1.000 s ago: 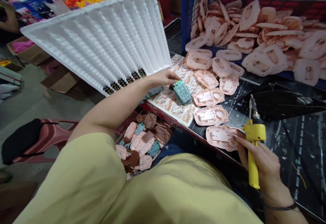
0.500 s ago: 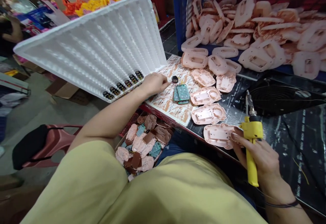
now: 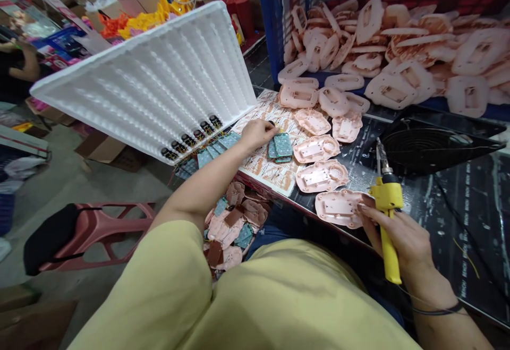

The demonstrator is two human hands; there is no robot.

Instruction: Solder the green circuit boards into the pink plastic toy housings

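My left hand (image 3: 257, 134) is closed in a pinch on a small round black part (image 3: 271, 123), mostly covered by the fingers. Right beside it, green circuit boards (image 3: 282, 146) lie stacked on a patterned white board (image 3: 258, 167). My right hand (image 3: 402, 241) grips a yellow soldering gun (image 3: 387, 196), its metal tip pointing up and away. The thumb and fingertips of that hand also touch the edge of a pink plastic shell (image 3: 338, 207) at the table's front edge. More pink shells (image 3: 322, 176) lie in a column beyond it.
A white foam tray (image 3: 151, 79) leans at the left, with several black parts along its lower edge and green boards (image 3: 215, 150) beside it. A blue crate (image 3: 268, 26) full of pink shells stands at the back. A black fan-like object (image 3: 426, 145) is at the right; a stool (image 3: 91, 236) is lower left.
My left hand has moved right, from beside the round black part to closing its fingers on it. The right hand keeps the soldering gun and shell. The view has shifted slightly.
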